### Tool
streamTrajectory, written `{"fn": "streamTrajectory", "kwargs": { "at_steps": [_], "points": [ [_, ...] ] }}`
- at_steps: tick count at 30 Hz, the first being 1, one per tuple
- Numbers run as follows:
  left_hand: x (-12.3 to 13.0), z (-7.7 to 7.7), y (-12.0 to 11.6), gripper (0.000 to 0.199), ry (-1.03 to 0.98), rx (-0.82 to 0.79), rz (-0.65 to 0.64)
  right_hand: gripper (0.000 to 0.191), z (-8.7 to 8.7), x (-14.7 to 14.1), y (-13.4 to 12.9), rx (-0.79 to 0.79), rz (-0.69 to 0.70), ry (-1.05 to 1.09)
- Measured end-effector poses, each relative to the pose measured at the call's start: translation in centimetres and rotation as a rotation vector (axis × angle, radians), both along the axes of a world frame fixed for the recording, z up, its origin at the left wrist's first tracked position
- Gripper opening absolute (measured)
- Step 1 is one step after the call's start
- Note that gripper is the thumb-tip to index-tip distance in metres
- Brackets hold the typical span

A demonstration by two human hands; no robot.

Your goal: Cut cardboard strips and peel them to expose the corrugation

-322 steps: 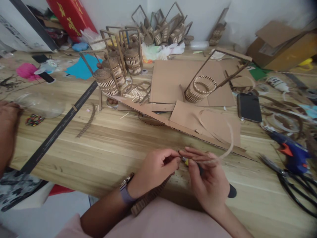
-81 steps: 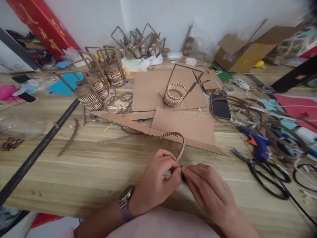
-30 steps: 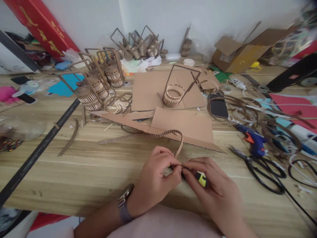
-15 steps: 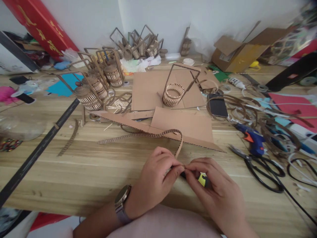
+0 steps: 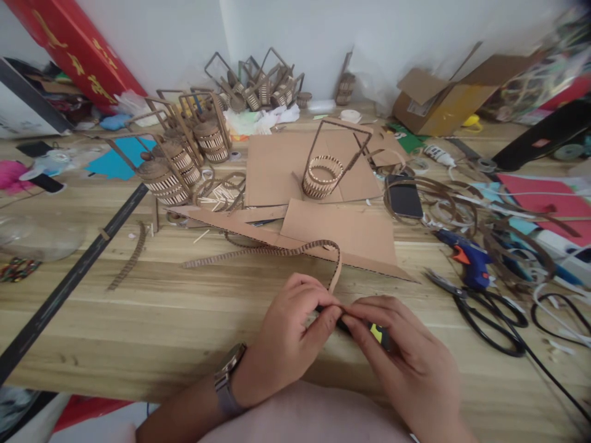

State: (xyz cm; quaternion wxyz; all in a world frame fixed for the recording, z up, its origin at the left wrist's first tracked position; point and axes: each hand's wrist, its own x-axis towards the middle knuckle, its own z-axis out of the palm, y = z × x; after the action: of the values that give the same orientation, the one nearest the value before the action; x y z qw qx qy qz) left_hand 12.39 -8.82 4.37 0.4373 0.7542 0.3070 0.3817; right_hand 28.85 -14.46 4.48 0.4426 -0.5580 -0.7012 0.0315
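Observation:
A long ridged strip of corrugated cardboard (image 5: 295, 250) curls across the table and bends down into my fingers. My left hand (image 5: 295, 329), with a watch on its wrist, pinches the strip's near end between thumb and forefinger. Right against it, my right hand (image 5: 401, 357) pinches the same end, so the fingertips of both hands almost meet and hide the tip. Beneath the hands lies a black and yellow tool (image 5: 377, 333), mostly covered; I cannot make out its kind. Beyond the strip stands a small round basket (image 5: 324, 178) with a tall handle, on a cardboard sheet (image 5: 270, 163).
Black-handled scissors (image 5: 492, 320) and a blue glue gun (image 5: 475, 261) lie at the right, near a phone (image 5: 404, 197) and loose strips. Several lidded baskets (image 5: 168, 181) stand at the left. A long black bar (image 5: 69, 289) crosses the left side.
Both hands stay nearly in place, still pinching the strip's end. My right hand's fingers have shifted slightly, and the view has moved a little.

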Motion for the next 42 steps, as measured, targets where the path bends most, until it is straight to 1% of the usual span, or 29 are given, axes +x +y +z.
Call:
{"fn": "streamTrajectory", "kwargs": {
  "at_steps": [7,11,14,18,20,23,26,29,32,34,38,42],
  "points": [
    [0.0,-0.1,-0.2,0.013,-0.020,0.012,0.010,0.008,-0.3,-0.3,-0.1,0.021,-0.024,0.026],
    [0.1,0.0,-0.2,0.013,-0.033,-0.016,-0.007,0.007,-0.1,-0.1,-0.1,0.014,-0.017,0.036],
    [-0.1,0.2,-0.1,0.012,-0.022,-0.076,-0.047,0.010,0.4,0.5,0.1,0.016,0.032,0.021],
    [-0.5,0.5,0.2,0.013,-0.002,-0.146,-0.115,0.023,1.2,1.7,0.4,0.002,0.183,-0.071],
    [-0.5,0.7,0.4,0.013,0.011,-0.178,-0.136,0.027,1.6,2.2,0.5,-0.015,0.235,-0.124],
    [-0.4,1.2,0.9,0.011,0.042,-0.273,-0.162,0.029,1.8,2.7,0.4,-0.028,0.247,-0.158],
    [0.1,1.7,1.2,0.008,0.058,-0.372,-0.164,0.031,1.8,2.8,0.2,0.003,0.224,-0.149],
    [0.6,1.9,1.2,0.007,0.050,-0.463,-0.162,0.031,1.6,2.6,-0.1,0.059,0.191,-0.118],
    [0.9,1.8,1.1,0.011,-0.026,-0.510,-0.152,0.024,1.5,2.4,-0.1,0.076,0.167,-0.072],
    [0.9,1.8,1.1,0.014,-0.058,-0.495,-0.147,0.019,1.4,2.3,0.1,0.046,0.164,-0.031],
    [0.8,2.0,1.3,0.013,-0.018,-0.444,-0.173,0.012,1.4,2.5,0.4,-0.061,0.168,0.095],
    [0.7,2.3,1.3,0.013,-0.053,-0.456,-0.189,0.014,1.3,2.6,0.3,-0.128,0.166,0.192]
  ]
}}
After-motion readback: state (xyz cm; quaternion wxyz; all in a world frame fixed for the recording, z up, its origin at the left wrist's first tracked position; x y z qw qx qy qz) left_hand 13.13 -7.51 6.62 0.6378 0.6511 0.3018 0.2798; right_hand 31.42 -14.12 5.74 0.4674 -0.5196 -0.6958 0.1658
